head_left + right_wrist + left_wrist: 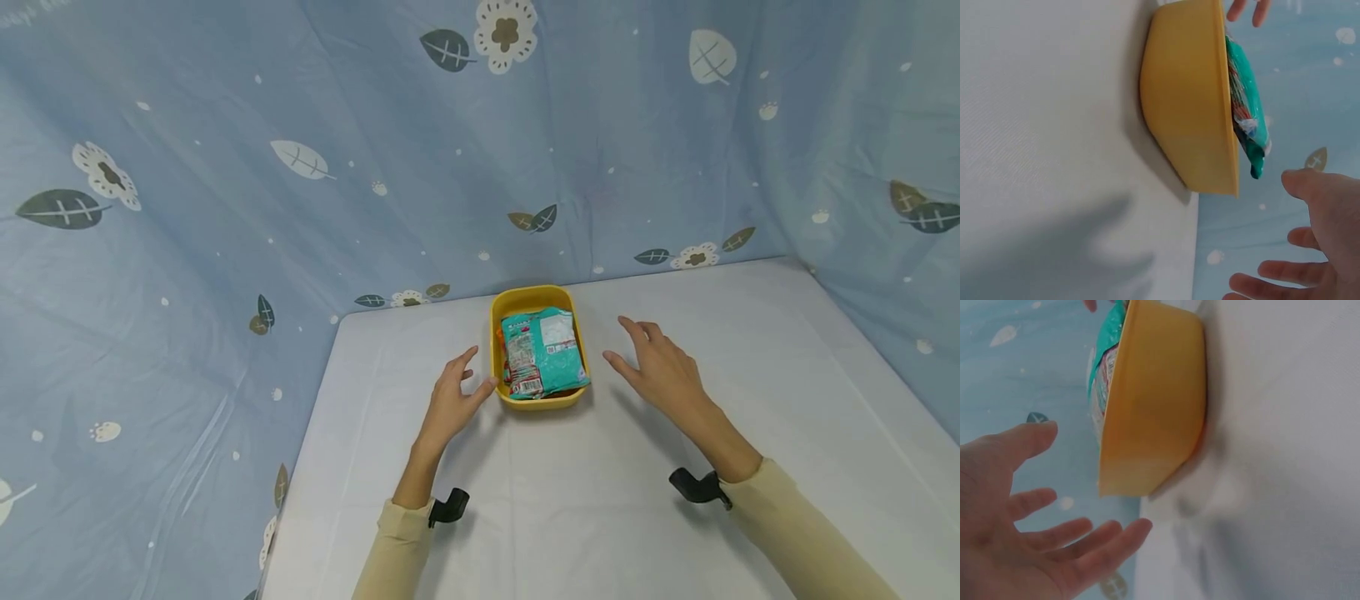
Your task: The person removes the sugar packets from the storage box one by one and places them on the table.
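Head view shows us a yellow tub (537, 400) sitting near the far edge of the white table (750, 433), close to the blue patterned cloth (225, 208) behind it. A teal snack packet (543, 354) lies on top of its contents, with something orange-red tucked underneath along the left side.

Our left hand (452, 398) is just beside the tub's left wall, fingers relaxed and spread, thumb tip very near the rim; whether it touches, we cannot tell. Our right hand (660, 367) hovers a little apart from the right wall, also open with straight fingers, holding nothing.

From the left wrist, the tub (1154, 412) rises in front of our open palm (1016, 550), and the right wrist view shows the packet (1247, 106) poking over the rim.

We judge the hands are closing in on the tub from both sides. To do that well, we should bring both palms in evenly, meet the walls low and at the same time, and keep the tub level, since the packet sits proud of the rim and could slide out.
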### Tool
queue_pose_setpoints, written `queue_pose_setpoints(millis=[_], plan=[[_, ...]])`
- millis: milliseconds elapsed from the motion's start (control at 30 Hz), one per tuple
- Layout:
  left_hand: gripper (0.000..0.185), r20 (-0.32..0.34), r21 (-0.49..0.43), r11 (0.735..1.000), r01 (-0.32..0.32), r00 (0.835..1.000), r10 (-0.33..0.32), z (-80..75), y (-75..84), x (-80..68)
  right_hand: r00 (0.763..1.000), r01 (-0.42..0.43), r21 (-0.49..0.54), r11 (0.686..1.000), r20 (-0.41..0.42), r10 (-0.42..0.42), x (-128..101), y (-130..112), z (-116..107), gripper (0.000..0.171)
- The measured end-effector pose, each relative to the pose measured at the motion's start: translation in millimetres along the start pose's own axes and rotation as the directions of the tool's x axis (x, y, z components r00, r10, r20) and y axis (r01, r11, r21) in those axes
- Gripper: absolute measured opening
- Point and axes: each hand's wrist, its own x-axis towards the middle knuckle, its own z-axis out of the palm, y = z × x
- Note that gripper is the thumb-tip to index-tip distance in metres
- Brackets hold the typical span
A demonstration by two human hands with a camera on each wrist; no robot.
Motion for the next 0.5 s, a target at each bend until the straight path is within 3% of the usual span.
queue_pose_setpoints(millis=[500], plan=[[0.069, 0.076, -0.125, 0.99, 0.072, 0.995, -0.063, 5.3, 0.3, 13.5, 1.0, 0.003, 0.052, 0.999, 0.008, -0.004, 8.7, -5.5, 2.5, 0.068]])
